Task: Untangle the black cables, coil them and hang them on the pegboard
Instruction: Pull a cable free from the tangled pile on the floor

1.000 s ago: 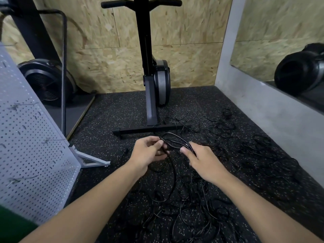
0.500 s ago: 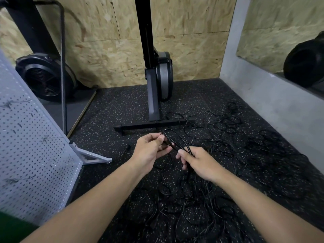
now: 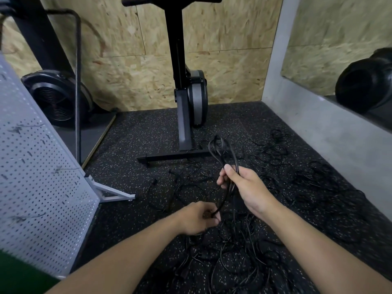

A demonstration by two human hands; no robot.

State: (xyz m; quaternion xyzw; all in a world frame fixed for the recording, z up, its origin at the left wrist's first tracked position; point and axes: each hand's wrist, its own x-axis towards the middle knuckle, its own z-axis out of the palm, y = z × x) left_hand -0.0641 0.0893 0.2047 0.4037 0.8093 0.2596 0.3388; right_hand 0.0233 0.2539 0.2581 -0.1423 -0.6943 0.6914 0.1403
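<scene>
My right hand (image 3: 244, 187) grips a bundle of looped black cable (image 3: 221, 151), whose loops stand up above the fist. One strand runs down from that bundle into my left hand (image 3: 198, 218), which pinches it lower and nearer to me. A big tangle of black cables (image 3: 233, 257) covers the speckled floor beneath both hands and spreads to the right. The grey pegboard (image 3: 38, 187) leans at the left on a metal foot, with a few hooks on it.
A black exercise machine (image 3: 186, 102) stands ahead, its base bar (image 3: 176, 155) just beyond the cables. A fan-wheel machine (image 3: 57, 98) sits at the back left. A grey wall with a mirror (image 3: 339, 49) bounds the right side.
My left hand has let go of the loop end and dropped down toward me, now pinching a trailing strand. My right hand has lifted the looped bundle upright.
</scene>
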